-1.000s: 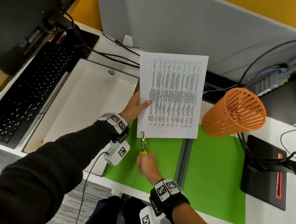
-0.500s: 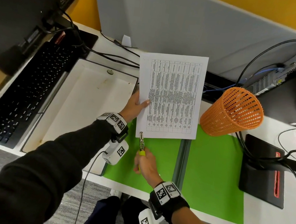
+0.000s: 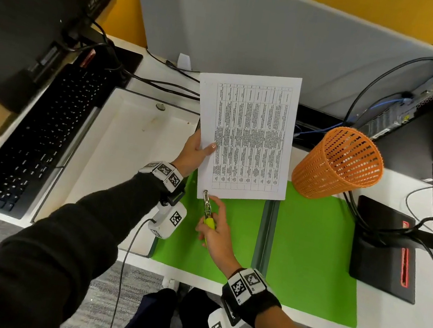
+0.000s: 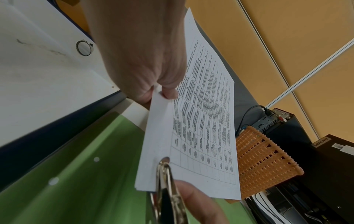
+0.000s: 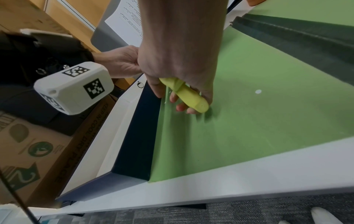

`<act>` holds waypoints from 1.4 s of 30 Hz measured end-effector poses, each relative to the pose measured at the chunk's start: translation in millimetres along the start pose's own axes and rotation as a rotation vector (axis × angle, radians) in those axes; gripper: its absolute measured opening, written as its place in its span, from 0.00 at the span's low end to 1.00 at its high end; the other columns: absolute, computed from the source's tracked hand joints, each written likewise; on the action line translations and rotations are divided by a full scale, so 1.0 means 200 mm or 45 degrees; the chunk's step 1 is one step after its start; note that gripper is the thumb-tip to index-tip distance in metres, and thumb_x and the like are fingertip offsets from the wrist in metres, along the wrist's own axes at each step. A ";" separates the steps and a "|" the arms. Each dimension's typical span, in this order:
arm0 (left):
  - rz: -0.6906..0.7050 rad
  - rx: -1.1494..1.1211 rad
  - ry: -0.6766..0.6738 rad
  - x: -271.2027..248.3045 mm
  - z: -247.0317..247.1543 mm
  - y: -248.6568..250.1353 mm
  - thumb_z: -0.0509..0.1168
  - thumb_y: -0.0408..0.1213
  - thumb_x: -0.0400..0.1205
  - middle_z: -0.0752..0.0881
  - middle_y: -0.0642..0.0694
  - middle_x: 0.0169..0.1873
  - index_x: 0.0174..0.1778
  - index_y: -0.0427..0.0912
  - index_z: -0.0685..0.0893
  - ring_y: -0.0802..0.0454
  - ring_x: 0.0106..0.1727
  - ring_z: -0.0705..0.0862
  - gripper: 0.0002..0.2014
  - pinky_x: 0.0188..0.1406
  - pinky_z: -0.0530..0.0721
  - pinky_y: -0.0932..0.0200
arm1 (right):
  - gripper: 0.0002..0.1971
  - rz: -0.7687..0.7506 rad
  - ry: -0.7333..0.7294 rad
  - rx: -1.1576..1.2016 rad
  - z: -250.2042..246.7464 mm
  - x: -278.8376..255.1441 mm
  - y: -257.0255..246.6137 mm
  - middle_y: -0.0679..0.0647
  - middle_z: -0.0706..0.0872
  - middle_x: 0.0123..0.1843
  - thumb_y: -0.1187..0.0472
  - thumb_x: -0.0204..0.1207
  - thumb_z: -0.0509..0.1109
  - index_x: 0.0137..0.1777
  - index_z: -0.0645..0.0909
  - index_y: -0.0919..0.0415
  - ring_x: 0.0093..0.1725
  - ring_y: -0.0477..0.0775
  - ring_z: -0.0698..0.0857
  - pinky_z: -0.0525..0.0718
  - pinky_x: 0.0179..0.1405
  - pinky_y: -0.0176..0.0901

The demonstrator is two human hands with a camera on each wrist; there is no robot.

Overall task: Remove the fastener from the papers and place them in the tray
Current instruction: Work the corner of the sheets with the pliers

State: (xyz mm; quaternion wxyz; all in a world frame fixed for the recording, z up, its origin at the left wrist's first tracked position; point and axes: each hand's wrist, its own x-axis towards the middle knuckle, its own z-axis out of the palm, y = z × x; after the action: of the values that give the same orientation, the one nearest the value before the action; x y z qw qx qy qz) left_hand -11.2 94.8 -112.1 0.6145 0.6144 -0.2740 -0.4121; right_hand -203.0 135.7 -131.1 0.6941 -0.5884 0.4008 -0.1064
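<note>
My left hand (image 3: 196, 151) pinches the left edge of a sheaf of printed papers (image 3: 248, 137), thumb on top, and holds it raised above the desk. In the left wrist view that pinch (image 4: 164, 92) is on the papers (image 4: 203, 121). My right hand (image 3: 213, 232) grips a staple remover (image 3: 207, 205) with a yellow handle (image 5: 185, 92). Its metal tip (image 4: 164, 162) lies on the papers' near left corner. The staple itself is too small to see. The white tray (image 3: 126, 155) lies to the left of the papers.
A green mat (image 3: 309, 249) covers the desk under my hands. An orange mesh basket (image 3: 339, 166) lies tipped on its side to the right. A black keyboard (image 3: 35, 135) and monitor sit left of the tray. Cables and a computer case stand at the back right.
The tip of the staple remover has moved up onto the papers' near left corner. My left hand keeps its pinch on the papers.
</note>
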 end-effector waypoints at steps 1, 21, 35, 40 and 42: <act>0.003 0.000 -0.003 0.00 0.00 0.00 0.60 0.24 0.83 0.75 0.35 0.71 0.76 0.30 0.63 0.40 0.70 0.77 0.25 0.69 0.77 0.41 | 0.38 0.005 0.004 -0.004 0.00 0.00 0.00 0.62 0.75 0.41 0.79 0.71 0.62 0.68 0.66 0.35 0.33 0.55 0.74 0.73 0.20 0.33; 0.039 0.012 0.006 -0.02 -0.06 -0.01 0.60 0.24 0.83 0.76 0.35 0.70 0.73 0.32 0.67 0.45 0.66 0.79 0.21 0.63 0.82 0.56 | 0.32 -0.064 -0.024 -0.093 -0.04 -0.01 -0.03 0.61 0.83 0.43 0.76 0.72 0.66 0.63 0.71 0.35 0.33 0.54 0.80 0.78 0.24 0.32; 0.021 0.027 0.022 -0.03 -0.07 0.03 0.59 0.24 0.83 0.76 0.33 0.69 0.72 0.30 0.68 0.43 0.65 0.79 0.20 0.65 0.80 0.47 | 0.28 -0.044 0.021 -0.035 -0.05 0.01 -0.04 0.60 0.81 0.44 0.72 0.76 0.64 0.67 0.65 0.39 0.31 0.60 0.81 0.78 0.23 0.42; 0.028 0.055 -0.001 -0.04 -0.08 0.04 0.58 0.23 0.83 0.75 0.33 0.70 0.73 0.30 0.67 0.42 0.66 0.79 0.21 0.64 0.81 0.50 | 0.31 -0.086 0.001 -0.072 -0.07 0.00 -0.03 0.60 0.81 0.42 0.75 0.74 0.64 0.70 0.66 0.45 0.32 0.57 0.79 0.79 0.23 0.37; 0.016 0.064 -0.005 -0.05 -0.08 0.05 0.58 0.24 0.83 0.75 0.33 0.71 0.74 0.31 0.67 0.39 0.69 0.77 0.21 0.67 0.79 0.43 | 0.29 -0.068 0.040 -0.080 -0.08 0.01 -0.01 0.60 0.80 0.41 0.76 0.74 0.64 0.69 0.65 0.49 0.30 0.55 0.78 0.78 0.22 0.35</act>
State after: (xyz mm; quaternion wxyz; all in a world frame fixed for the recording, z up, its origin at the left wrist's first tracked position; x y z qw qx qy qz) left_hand -0.2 111.1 -103.2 0.6011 0.6270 -0.2893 -0.4024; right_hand -211.9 122.6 -129.3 0.6658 -0.6187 0.3990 -0.1214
